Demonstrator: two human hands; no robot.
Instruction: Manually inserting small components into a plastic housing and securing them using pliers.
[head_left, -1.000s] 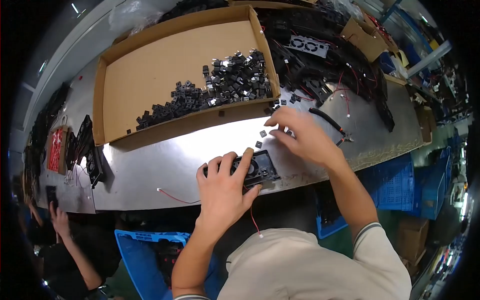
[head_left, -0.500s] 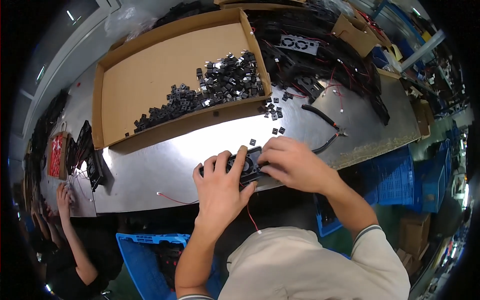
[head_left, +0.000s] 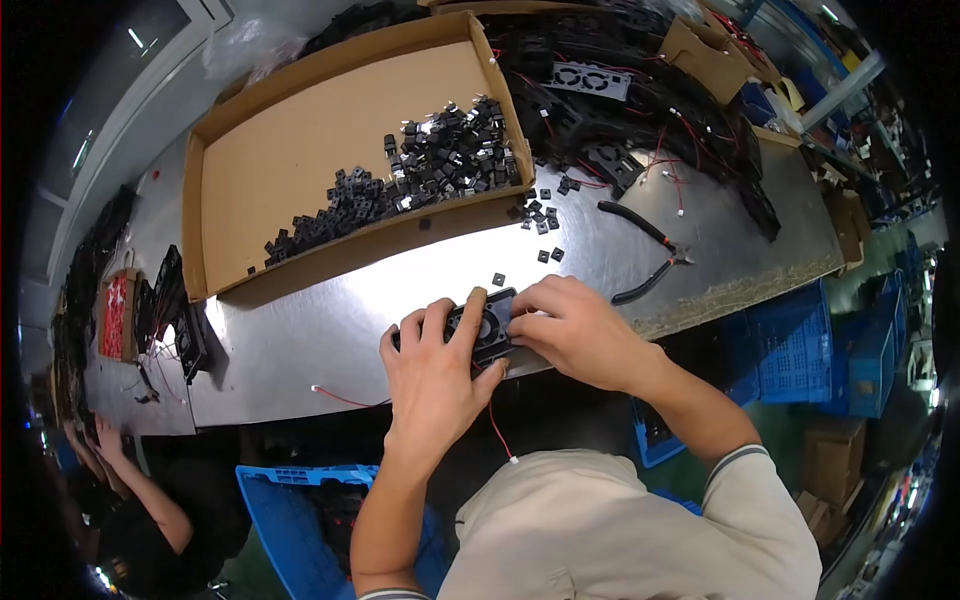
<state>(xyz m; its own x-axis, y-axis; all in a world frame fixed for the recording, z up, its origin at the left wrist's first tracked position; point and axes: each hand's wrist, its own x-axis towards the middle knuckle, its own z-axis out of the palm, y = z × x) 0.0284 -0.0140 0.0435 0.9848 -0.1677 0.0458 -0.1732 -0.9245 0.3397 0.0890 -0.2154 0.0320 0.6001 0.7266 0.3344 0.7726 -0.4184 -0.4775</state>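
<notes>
My left hand [head_left: 440,355] lies over a black rectangular housing with a round centre [head_left: 489,330], pressing it to the metal bench near the front edge. Its fingers curve over the far side and the thumb braces the near side. A red wire [head_left: 498,430] with a white plug hangs from it over the edge. At the housing's right end, my right hand [head_left: 575,335] has its fingertips pinched together on the corner. Whatever they hold is hidden. Just beyond lies a small black square piece with a hole [head_left: 498,279].
Behind stands a shallow cardboard box [head_left: 300,130] with a heap of black square pieces [head_left: 450,150]. Cutting pliers [head_left: 645,250] lie to the right, near loose square pieces [head_left: 540,212]. Black wired housings [head_left: 670,140] are piled back right. At left a co-worker's arm [head_left: 150,490] shows.
My right fingertips have moved slightly left, closer in on the housing's right end. My left hand keeps its hold. The co-worker's hand has drawn back from the bench at left.
</notes>
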